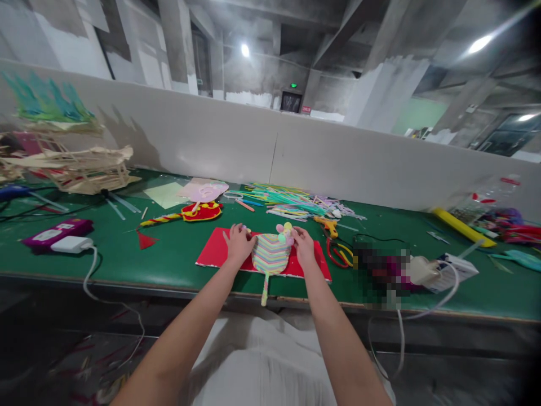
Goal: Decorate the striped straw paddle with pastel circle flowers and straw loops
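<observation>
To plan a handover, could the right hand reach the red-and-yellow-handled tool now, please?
Likely yes: the tool lies near the right hand, apparently unobstructed, though that hand seems to hold the flower.

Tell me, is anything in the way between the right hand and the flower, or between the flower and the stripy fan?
Nothing that I can see. The right hand is already at the flower, which overlaps the stripy fan's upper right edge.
</observation>
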Motion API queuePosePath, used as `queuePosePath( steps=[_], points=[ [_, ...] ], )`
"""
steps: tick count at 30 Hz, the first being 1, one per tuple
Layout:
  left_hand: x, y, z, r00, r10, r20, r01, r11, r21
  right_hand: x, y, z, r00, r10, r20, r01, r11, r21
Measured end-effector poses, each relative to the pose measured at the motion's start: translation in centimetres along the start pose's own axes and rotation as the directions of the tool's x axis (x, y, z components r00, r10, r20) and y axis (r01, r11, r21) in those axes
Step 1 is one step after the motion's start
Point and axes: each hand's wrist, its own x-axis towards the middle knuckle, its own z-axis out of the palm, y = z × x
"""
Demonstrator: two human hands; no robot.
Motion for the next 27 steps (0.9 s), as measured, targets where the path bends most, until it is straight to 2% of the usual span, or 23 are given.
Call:
queuePosePath(
  steps=[2, 4, 7, 9, 12, 15, 20, 24, 27],
  points=[
    [0.0, 0.1, -0.3, 0.999, 0.016, -0.049, -0.018, 0.999, -0.042, -0.1, -0.1, 0.1, 0.996, -0.090, 0.015, 0.091, 0.991, -0.097],
    [0.0, 0.3, -0.6, 0.989, 0.082, -0.121, -0.094, 0.991, -0.093, -0.4, -0.2, 0.3, 0.984, -0.172, 0.052, 0.178, 0.967, -0.184],
    [0.0, 0.5, -0.8, 0.966, 0.174, -0.189, -0.213, 0.955, -0.207, -0.9, -0.4, 0.8, 0.969, -0.218, 0.113, 0.237, 0.950, -0.204],
    [0.2, 0.5, -0.8, 0.973, 0.176, -0.149, -0.217, 0.918, -0.331, -1.2, -0.5, 1.1, 0.961, -0.215, 0.176, 0.246, 0.952, -0.182],
    [0.5, 0.3, -0.3, 0.990, 0.138, 0.010, -0.112, 0.847, -0.520, -1.6, -0.6, 1.5, 0.947, -0.173, 0.272, 0.221, 0.962, -0.159],
    [0.6, 0.0, 0.1, 0.988, 0.105, 0.113, -0.019, 0.807, -0.590, -1.8, -0.6, 1.7, 0.951, -0.153, 0.268, 0.202, 0.966, -0.164],
    [0.6, -0.1, 0.1, 0.979, 0.120, 0.166, 0.016, 0.763, -0.646, -1.6, -0.8, 1.5, 0.956, -0.198, 0.217, 0.248, 0.939, -0.237],
    [0.7, -0.2, 0.1, 0.971, 0.150, 0.187, 0.016, 0.737, -0.676, -1.4, -1.2, 1.2, 0.974, -0.188, 0.123, 0.203, 0.970, -0.130],
    [0.7, -0.1, 0.0, 0.966, 0.165, 0.199, 0.014, 0.734, -0.679, -1.5, -1.1, 1.3, 0.969, -0.197, 0.149, 0.215, 0.969, -0.117]
  ],
)
